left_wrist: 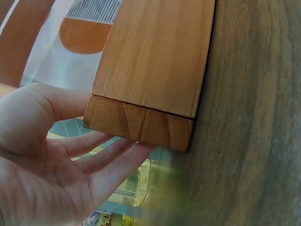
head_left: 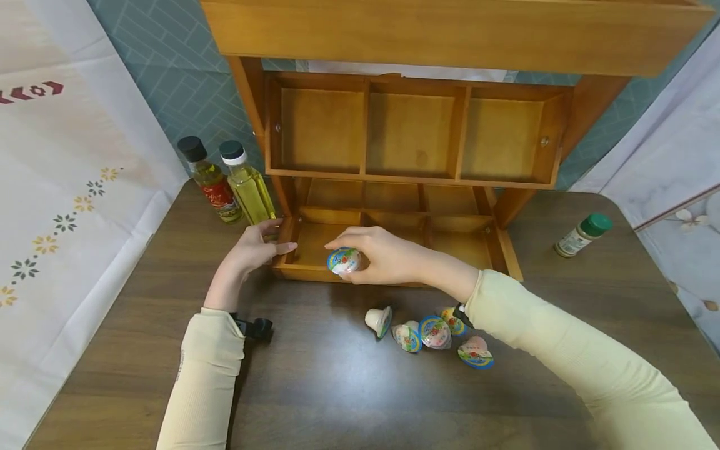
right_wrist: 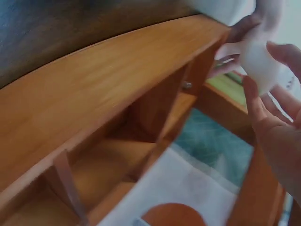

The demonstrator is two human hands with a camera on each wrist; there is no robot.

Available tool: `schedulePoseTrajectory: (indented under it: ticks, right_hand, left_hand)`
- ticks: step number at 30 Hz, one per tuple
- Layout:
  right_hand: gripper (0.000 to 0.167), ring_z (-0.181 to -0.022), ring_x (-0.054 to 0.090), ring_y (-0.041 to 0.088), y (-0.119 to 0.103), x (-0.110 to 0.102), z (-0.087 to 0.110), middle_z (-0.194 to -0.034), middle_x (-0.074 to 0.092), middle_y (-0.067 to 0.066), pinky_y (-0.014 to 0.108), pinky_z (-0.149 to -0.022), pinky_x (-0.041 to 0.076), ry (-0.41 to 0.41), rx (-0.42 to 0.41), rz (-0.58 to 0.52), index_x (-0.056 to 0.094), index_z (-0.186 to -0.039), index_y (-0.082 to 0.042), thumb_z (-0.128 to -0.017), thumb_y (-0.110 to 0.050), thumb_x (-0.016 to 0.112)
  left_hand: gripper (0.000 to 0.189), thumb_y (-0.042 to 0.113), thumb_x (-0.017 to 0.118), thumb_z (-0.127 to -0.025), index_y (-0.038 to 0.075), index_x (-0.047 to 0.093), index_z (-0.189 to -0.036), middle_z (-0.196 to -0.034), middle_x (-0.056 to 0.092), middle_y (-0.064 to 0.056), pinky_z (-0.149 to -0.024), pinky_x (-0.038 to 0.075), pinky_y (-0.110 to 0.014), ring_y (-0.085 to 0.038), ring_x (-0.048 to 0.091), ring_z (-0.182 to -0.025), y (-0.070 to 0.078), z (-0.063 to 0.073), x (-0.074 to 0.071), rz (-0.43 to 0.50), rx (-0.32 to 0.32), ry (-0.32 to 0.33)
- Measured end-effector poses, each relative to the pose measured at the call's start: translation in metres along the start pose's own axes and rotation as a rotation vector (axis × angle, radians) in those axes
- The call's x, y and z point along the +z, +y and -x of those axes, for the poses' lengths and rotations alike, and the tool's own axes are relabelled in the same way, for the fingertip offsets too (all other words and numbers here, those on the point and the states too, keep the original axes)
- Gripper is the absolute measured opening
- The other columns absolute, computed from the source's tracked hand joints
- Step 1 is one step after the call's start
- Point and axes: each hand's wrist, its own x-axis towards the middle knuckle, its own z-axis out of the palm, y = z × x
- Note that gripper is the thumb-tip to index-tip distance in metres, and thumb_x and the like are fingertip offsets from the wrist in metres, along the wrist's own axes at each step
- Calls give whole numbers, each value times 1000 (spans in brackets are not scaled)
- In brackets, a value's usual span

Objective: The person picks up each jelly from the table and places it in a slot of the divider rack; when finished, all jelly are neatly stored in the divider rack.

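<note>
My right hand (head_left: 388, 255) holds a small jelly cup (head_left: 344, 261) with a printed blue-edged lid, pinched between thumb and fingers above the lower left compartment of a wooden rack (head_left: 308, 273). In the right wrist view the cup (right_wrist: 258, 66) shows its whitish, blurred body. My left hand (head_left: 253, 247) grips the rack's lower left front corner, with the thumb on one side and the fingers on the other, as the left wrist view shows. On the table in front lie several more jelly cups (head_left: 435, 332), some tipped on their sides.
Two oil bottles, one red-labelled (head_left: 218, 190) and one yellow (head_left: 249, 187), stand left of the rack. A green-capped seasoning jar (head_left: 582, 235) is at the right. The rack's upper tray (head_left: 410, 178) and top board (head_left: 450, 37) overhang the lower compartments.
</note>
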Motion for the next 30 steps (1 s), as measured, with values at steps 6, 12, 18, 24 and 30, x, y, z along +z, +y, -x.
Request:
schedulePoseTrajectory:
  ticks: [6,12,18,24,30]
  right_hand:
    - [47,-91,56,12,15,2,-21,-118,55,6,18,-72,48,-16,40,8,60,-122,-5,-75,-8,67]
    - [49,-91,55,16,20,-2,-45,-121,53,9,19,-71,48,-65,81,76,60,-123,0,-75,-9,67]
    - [48,-96,56,17,31,3,-69,-117,58,5,23,-80,48,-62,139,116,62,-120,-4,-76,-19,73]
    - [56,-103,54,20,44,17,-87,-116,58,8,28,-89,44,-78,193,98,61,-120,-3,-73,-26,81]
    - [57,-103,51,22,48,29,-100,-115,55,6,29,-89,43,-122,275,146,60,-120,-7,-71,-25,83]
  left_hand:
    - [73,19,66,-87,3,26,-146,-140,39,-23,-86,48,-39,-35,48,-120,-2,1,-2,4,2,-8]
    - [74,19,67,-87,3,26,-146,-140,39,-24,-87,48,-40,-36,47,-121,-4,2,-3,12,8,-4]
    - [73,16,67,-86,2,27,-146,-140,41,-22,-89,47,-39,-34,48,-121,-5,0,-3,34,6,4]
    - [71,18,68,-85,2,31,-144,-139,41,-23,-95,44,-44,-35,46,-122,-2,0,0,-15,9,38]
    - [71,19,69,-84,1,34,-143,-137,45,-22,-96,43,-44,-34,45,-122,0,1,0,-31,35,57]
